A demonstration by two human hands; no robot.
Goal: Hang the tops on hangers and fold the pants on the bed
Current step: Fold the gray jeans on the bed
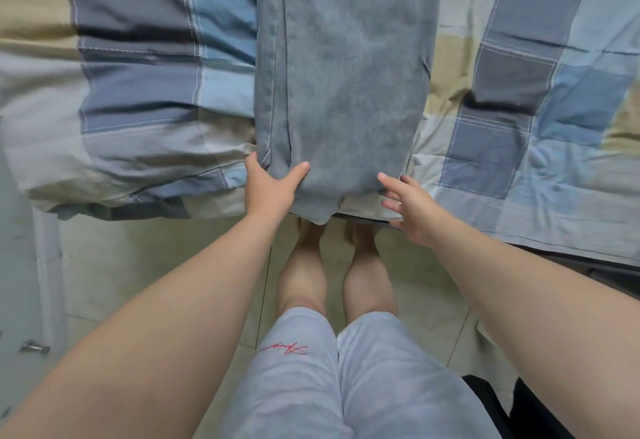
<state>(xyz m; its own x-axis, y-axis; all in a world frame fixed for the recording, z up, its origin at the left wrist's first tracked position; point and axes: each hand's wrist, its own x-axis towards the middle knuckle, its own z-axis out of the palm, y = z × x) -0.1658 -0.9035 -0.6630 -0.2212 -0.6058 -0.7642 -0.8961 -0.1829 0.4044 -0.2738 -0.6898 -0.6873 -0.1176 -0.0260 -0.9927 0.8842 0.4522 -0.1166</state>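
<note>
A pair of grey-blue denim pants (pixel 343 74) lies lengthwise on the bed, its legs stacked, running from the top of the view down to the bed's near edge, where the end hangs slightly over. My left hand (pixel 270 189) grips the near left corner of the pants, thumb on top and fingers underneath. My right hand (pixel 408 206) is at the near right corner with fingers spread, touching the edge of the fabric without closing on it. No tops or hangers are in view.
The bed carries a checked blue, grey and beige cover (pixel 519 109), rumpled into a thick fold on the left (pixel 131 109). I stand on a pale tiled floor (pixel 138 265) at the bed's edge. A dark object (pixel 498 404) lies at the lower right.
</note>
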